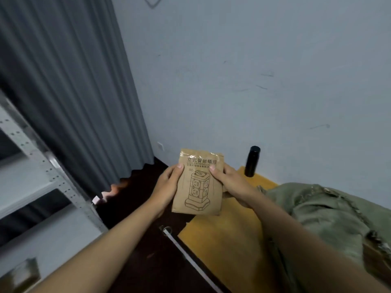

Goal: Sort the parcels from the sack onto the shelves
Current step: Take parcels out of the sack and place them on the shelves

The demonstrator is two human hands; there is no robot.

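1. Parcel [198,182] first: I see one flat brown parcel, held up in front of me by both hands, above the dark floor [135,208] and the near edge of the yellow counter [222,240].
2. My left hand [167,187] holds its left edge, with the thumb on the front and the fingers [169,176] curled behind it.
3. My right hand [230,182] holds its right edge the same way, thumb on the front near the top.
4. The parcel stands tall, with its long side going up and down. The print and the drawing of a tower face me.
5. The shelves [42,166] are off to my left, well apart from the parcel. I think the left hand is the nearer one to them, so the parcel must go left and I guess that hand would carry it.
6. The green sack [330,212] lies to my right, on the counter, just beside my right arm. I cannot see if more parcels are inside.
7. Count: one parcel in hand, one sack, one rack of shelves with two or three boards showing, one black bottle [251,161] standing by the wall, and one grey curtain [69,92].
8. A blurry brown thing [21,273] sits low on the left. I cannot tell what it is.
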